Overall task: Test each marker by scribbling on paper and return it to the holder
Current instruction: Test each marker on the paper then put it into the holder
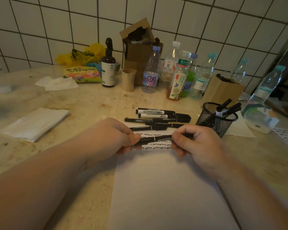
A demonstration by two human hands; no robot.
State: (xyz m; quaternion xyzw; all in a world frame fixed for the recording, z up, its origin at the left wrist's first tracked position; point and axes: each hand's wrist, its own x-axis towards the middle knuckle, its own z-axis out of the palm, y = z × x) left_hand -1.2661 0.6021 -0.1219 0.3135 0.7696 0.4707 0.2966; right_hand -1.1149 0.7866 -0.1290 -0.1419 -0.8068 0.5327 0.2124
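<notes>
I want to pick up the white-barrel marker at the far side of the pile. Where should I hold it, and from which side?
Take the white-barrel marker around the middle of its white barrel, coming from above with finger and thumb across its width. It lies flat, pointing left to right, on the far side of the pile, so the side toward the bottles is probably free, while other markers press close on the near side.

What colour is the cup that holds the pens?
Black wire mesh holder, seen best in the head view.

left hand (113, 136), right hand (196, 143), bare forearms, sleeveless
</notes>
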